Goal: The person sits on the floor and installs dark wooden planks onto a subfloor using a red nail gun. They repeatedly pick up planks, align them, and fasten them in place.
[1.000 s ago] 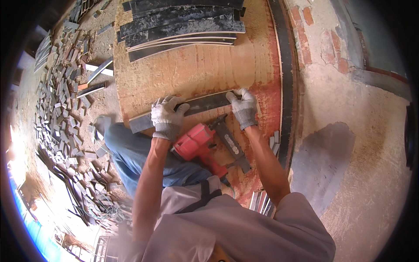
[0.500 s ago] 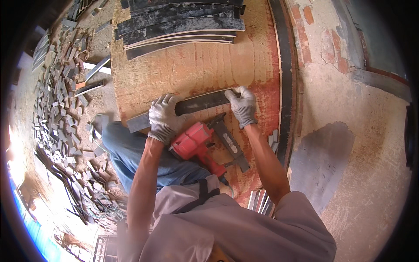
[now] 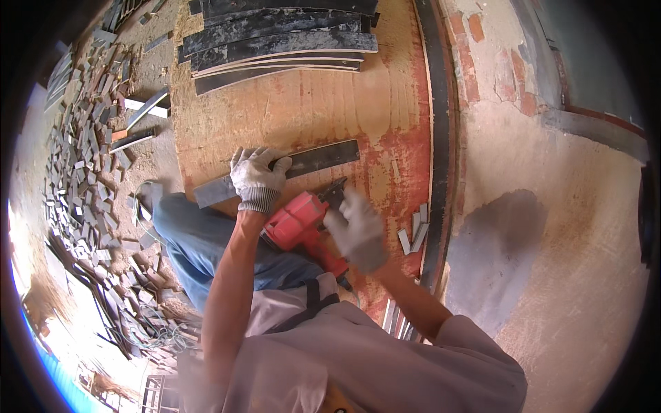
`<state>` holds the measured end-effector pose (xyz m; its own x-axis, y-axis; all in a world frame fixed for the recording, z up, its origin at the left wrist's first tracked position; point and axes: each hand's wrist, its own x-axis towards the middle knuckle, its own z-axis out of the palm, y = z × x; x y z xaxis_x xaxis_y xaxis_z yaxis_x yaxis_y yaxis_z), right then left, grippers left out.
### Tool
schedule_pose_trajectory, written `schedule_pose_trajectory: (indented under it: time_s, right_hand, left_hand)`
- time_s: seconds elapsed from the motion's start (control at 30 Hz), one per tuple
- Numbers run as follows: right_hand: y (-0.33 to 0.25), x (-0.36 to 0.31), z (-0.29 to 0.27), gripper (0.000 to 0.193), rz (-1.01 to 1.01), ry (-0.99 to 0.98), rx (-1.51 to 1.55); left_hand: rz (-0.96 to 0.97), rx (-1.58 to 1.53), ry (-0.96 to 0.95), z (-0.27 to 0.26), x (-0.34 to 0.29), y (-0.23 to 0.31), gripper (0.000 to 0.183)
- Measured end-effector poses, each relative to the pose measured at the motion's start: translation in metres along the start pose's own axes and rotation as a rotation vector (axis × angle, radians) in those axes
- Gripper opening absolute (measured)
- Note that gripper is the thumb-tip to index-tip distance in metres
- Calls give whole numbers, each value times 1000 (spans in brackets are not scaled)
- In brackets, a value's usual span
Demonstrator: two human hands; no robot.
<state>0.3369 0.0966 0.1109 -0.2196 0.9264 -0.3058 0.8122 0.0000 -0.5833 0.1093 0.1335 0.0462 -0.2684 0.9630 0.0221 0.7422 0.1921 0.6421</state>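
My left hand [image 3: 257,178], in a white knit glove, presses down on a long dark curved strip [image 3: 323,157] that lies across a reddish plywood board [image 3: 323,103]. My right hand [image 3: 358,230], also gloved and blurred with motion, hovers with fingers apart just right of a red nail gun [image 3: 303,224], not gripping it. The nail gun rests on the board near my knee, its dark magazine hidden behind my right hand.
A stack of dark curved strips [image 3: 275,41] lies at the board's far end. A long black curved band [image 3: 441,138] runs along the board's right edge. Small pale blocks [image 3: 415,230] sit near it. Many small offcuts [image 3: 82,151] litter the floor at left.
My right hand has let go of the strip's right end and swung down toward the nail gun. My left hand stays pressed on the strip.
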Motion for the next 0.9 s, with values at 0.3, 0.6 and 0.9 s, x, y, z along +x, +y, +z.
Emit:
schedule_pose_trajectory:
  time_s: [0.3,0.6,0.9]
  right_hand:
    - [15,-66,104,91,369,-178,-53]
    - [16,-53,-102,44,301,-282,421]
    - [17,25,-138,24,505,-262,644]
  left_hand:
    - [16,-3,13,7,-4,-1,16]
    - [-40,-14,-7,0,-3,5,11]
    - [-57,-31,-9,0,-3,4,12]
